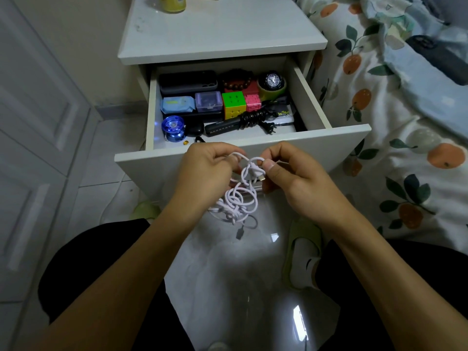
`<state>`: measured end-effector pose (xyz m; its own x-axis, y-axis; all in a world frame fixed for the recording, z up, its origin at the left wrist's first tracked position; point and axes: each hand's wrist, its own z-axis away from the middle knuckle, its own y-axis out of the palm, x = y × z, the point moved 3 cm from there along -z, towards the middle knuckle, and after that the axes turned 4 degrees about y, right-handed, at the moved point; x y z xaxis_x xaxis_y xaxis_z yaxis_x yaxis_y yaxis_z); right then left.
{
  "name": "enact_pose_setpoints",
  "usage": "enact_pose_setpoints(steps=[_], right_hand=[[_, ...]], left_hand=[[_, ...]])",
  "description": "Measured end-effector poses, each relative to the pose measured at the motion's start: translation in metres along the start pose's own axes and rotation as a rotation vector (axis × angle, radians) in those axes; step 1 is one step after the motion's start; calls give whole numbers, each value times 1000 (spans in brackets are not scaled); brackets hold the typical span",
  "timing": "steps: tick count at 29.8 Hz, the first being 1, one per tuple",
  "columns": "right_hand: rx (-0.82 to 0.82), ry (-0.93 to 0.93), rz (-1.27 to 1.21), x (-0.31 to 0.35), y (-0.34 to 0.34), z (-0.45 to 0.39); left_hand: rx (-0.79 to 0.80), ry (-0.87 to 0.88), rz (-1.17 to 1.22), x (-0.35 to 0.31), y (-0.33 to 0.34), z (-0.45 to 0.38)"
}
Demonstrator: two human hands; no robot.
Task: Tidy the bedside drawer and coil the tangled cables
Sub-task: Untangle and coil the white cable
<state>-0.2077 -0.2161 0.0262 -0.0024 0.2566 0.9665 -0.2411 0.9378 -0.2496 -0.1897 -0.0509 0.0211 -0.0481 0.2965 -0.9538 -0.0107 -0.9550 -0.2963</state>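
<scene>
A tangled white cable (240, 196) hangs in loops in front of the open bedside drawer (253, 148). My left hand (205, 168) grips its upper strand with curled fingers. My right hand (291, 173) pinches the knotted part near a metal plug end between thumb and fingers. A dark plug dangles at the bottom of the tangle. Inside the drawer lie a black power strip with its coiled black cord (253, 119), a colour cube (234, 103), a pink cube (252, 102), a blue yo-yo (173, 127), a watch (272, 81) and a bead bracelet (236, 83).
The white nightstand top (217, 34) carries a yellow bottle (173, 3). A bed with fruit-print bedding (395, 110) is on the right and white cupboard doors (33, 122) are on the left. Green slippers (302, 252) sit on the glossy floor by my knees.
</scene>
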Motion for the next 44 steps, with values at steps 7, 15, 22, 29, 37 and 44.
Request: enact_pose_setpoints(steps=[7,15,22,29,37,44], right_hand=[[133,-31,-157,3,3,1],[-115,21,-343,-1,-8,-4],[2,12,-293,2,-5,-2],[17,21,-142,1,0,0],[-51,-68,59,1,3,5],[-77,-222,291,6,10,6]], left_hand=[[-122,56,-74,0,-2,1],[20,-78,270,-6,-13,-1],[13,-231,429,4,-12,-7],[94,-132,335,0,-9,-4],[174,-192,414,2,-8,0],[14,-223,348,2,2,3]])
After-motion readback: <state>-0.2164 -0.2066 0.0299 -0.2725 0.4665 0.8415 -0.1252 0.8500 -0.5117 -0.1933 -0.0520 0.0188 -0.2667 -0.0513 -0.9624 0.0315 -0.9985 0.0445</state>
